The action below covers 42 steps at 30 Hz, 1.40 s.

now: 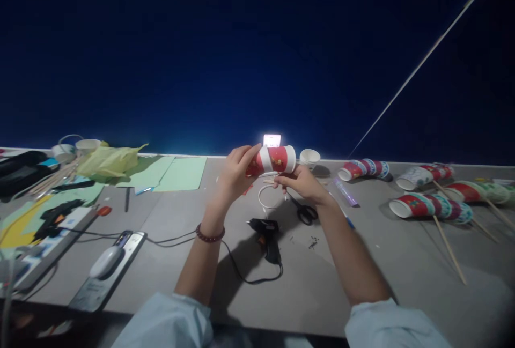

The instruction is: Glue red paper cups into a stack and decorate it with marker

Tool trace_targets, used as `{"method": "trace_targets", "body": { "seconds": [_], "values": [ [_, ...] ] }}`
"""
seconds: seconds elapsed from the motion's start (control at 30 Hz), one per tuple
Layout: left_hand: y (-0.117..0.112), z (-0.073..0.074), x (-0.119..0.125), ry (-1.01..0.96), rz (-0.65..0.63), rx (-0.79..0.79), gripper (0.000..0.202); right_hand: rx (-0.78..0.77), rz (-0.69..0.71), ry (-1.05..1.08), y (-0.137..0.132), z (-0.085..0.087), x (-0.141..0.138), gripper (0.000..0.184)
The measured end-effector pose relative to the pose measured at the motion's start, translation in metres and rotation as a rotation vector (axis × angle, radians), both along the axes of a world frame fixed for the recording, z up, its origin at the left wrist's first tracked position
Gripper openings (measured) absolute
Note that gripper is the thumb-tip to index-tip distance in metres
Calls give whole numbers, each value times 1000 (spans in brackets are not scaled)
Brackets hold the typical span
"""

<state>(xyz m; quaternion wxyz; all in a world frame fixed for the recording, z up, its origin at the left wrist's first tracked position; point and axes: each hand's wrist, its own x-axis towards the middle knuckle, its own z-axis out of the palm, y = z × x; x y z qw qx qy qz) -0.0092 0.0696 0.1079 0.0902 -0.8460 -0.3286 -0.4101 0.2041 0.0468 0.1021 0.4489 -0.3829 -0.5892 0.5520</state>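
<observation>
My left hand [235,174] is wrapped round a red and white paper cup [276,159], held on its side above the grey table [362,262]. My right hand [300,182] sits just under the cup's right end, fingers pinched on a thin pale stick or strip that I cannot make out well. A white paper ring [269,198] lies on the table below the hands. A black glue gun [269,235] stands in front of them, its cord trailing left. Black scissors [304,212] lie beside my right wrist.
Rows of joined paper cups on sticks [428,206] lie at the right. Green paper sheets [169,174], yellow-green tissue, a power strip [108,267] and tools fill the left. A small white bowl [309,156] and a lit screen [272,140] sit at the far edge.
</observation>
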Motion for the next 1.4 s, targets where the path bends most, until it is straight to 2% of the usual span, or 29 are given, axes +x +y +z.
{"method": "trace_targets", "body": {
  "seconds": [0.07,0.2,0.33,0.67,1.07,1.13,1.2,1.27,1.33,1.4],
  "values": [
    [0,-1,1,7,3,9,67,20,-58,-28,2,-3,-2,34],
    [0,-1,4,30,35,49,68,35,-123,-56,2,-5,-6,37],
    [1,-3,7,40,84,125,67,46,-143,-49,2,-5,-9,39],
    [4,-11,15,-6,156,278,64,29,-150,96,-1,2,-14,30],
    [7,-21,16,-43,132,230,61,92,-225,-65,5,-13,-8,29],
    [6,-19,14,-37,93,165,62,99,-220,-130,3,-11,-2,25],
    [3,-14,9,-62,22,13,72,79,-172,-186,1,-7,4,20],
    [0,-9,4,-168,-63,-266,83,25,-85,-232,-1,-4,8,16],
    [-3,-5,-1,-308,-169,-598,74,-31,-1,-269,-3,-1,11,14],
    [-5,-3,-4,-400,-225,-892,61,-60,69,-303,-5,1,11,12]
  ]
}}
